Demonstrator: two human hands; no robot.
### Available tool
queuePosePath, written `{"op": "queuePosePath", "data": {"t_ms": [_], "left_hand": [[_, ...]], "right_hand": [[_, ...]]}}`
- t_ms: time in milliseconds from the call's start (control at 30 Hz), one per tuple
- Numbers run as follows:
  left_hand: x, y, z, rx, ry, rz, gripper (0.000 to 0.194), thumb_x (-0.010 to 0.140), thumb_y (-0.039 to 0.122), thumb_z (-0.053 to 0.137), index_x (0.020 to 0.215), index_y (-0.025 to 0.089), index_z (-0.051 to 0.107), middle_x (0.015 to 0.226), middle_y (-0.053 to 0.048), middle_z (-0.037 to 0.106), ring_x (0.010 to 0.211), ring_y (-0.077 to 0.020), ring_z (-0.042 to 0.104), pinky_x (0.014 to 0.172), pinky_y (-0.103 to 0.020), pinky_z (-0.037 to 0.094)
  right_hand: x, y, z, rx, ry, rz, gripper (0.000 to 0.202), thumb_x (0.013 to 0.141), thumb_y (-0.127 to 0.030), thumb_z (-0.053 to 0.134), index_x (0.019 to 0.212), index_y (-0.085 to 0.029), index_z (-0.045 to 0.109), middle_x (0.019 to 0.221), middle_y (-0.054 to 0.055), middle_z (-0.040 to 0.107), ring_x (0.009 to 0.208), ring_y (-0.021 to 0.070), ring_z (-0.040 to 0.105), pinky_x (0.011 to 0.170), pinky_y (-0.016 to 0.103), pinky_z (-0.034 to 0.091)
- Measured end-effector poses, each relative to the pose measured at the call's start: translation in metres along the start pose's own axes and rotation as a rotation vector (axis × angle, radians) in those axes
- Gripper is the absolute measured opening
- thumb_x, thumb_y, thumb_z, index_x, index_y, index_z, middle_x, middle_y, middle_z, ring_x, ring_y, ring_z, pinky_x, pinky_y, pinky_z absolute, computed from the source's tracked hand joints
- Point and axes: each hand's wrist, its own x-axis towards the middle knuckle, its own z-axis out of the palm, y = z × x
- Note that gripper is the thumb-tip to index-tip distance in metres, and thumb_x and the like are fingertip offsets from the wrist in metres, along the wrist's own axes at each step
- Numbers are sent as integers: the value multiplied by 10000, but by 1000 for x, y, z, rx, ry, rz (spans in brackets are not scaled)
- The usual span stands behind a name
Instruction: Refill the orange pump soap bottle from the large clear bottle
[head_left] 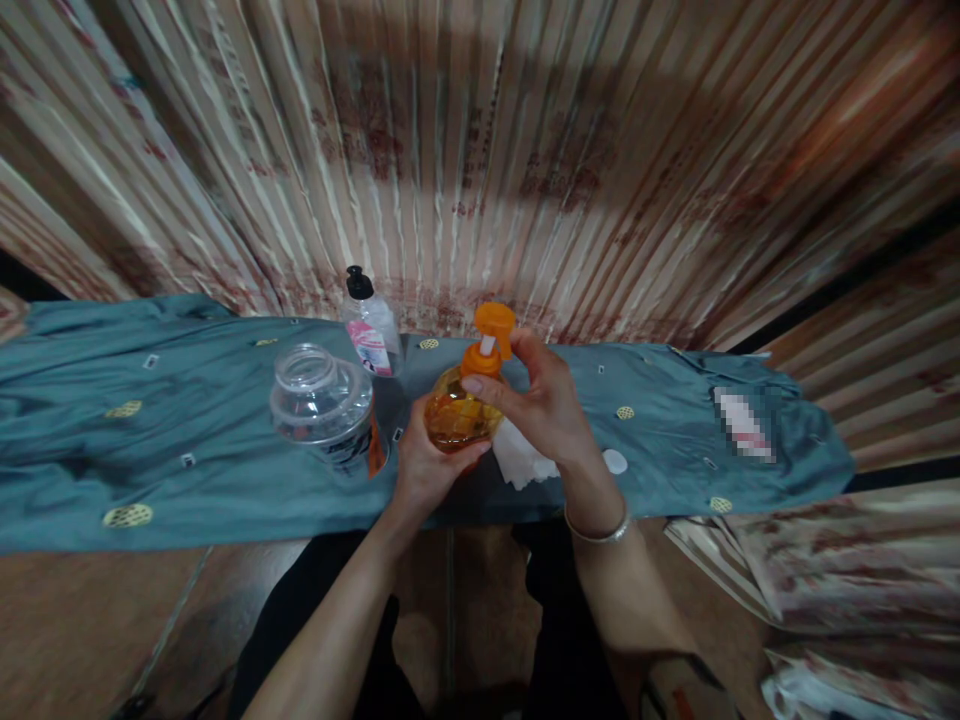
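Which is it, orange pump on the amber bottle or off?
On: the orange pump sits atop the amber bottle; can't tell how tightly.

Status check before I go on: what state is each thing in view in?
Amber bottle: held, roughly upright, pump fitted.
Left grip: closed around its body.
Right grip: closed at its neck, by the pump.
Clear jar: standing, no lid seen.
Black-capped bottle: standing, cap on.
White tissue: crumpled, partly hidden.
White disc: lying flat.
Cloth: spread, wrinkled.
Curtain: hanging in folds.
Pixelated item: cannot tell.
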Motion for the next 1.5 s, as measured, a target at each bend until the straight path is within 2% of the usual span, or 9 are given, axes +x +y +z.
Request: {"op": "queuePosePath", "data": {"t_ms": [133,367,500,633,867,1000,1100,1200,1500], "left_hand": [[0,0,0,5,4,10,830,524,377,1101,1213,247,658,1149,-68,867,1106,-357,876,1018,-530,724],[-1,-5,0,3,2,23,848,538,412,1105,1241,247,659,1176,-80,861,1134,-358,869,1046,-533,713],[-1,-5,0,10,7,22,845,538,401,1106,1240,251,662,1169,-72,866,1122,-355,873,1025,-520,719],[0,-3,0,20,6,19,845,532,390,1103,1242,251,666,1178,-71,868,1126,-353,873,1026,-515,718],[2,-2,-1,31,7,7,857,527,421,1101,1240,236,662,1153,-89,869,1088,-371,878,997,-546,722],[2,-3,-1,38,4,18,823,531,389,1098,1215,245,662,1100,-58,863,1031,-351,882,932,-510,740],[2,-4,-1,45,3,27,845,529,397,1110,1231,247,665,1114,-61,862,1040,-354,881,936,-510,742],[2,-5,-1,47,-3,37,860,530,403,1118,1245,245,668,1138,-68,865,1068,-357,880,971,-519,735],[2,-3,2,55,-18,47,831,548,367,1108,1241,249,665,1164,-66,867,1121,-354,876,1018,-517,722]], "right_hand": [[0,0,2,-49,65,-3,516,811,-707,990,1035,-305,755,1210,47,840,1280,325,771,1247,566,573],[2,1,-9,82,-194,22,555,934,-839,810,1184,-343,809,1265,42,865,1296,306,781,1193,508,612],[0,3,-4,15,-63,13,604,850,-802,914,1238,-353,799,1333,43,846,1321,317,767,1225,529,593],[-1,2,0,-92,43,18,584,796,-742,991,1125,-305,786,1270,59,850,1269,334,778,1215,555,598],[-1,1,0,15,-133,-27,515,970,-792,806,1194,-330,774,1324,43,843,1341,279,769,1228,468,614],[-2,3,7,-63,21,10,596,858,-776,923,1200,-320,748,1322,45,843,1273,291,788,1181,484,631],[-2,2,9,-119,99,24,597,781,-765,982,1078,-313,728,1236,38,848,1199,305,798,1139,500,636],[-3,-1,6,-109,67,-12,538,850,-776,922,1032,-316,710,1218,30,852,1178,297,800,1131,493,635],[-7,-23,-12,-5,-40,-34,456,1035,-721,749,1301,-351,745,1342,56,825,1366,316,751,1230,515,613]]}}
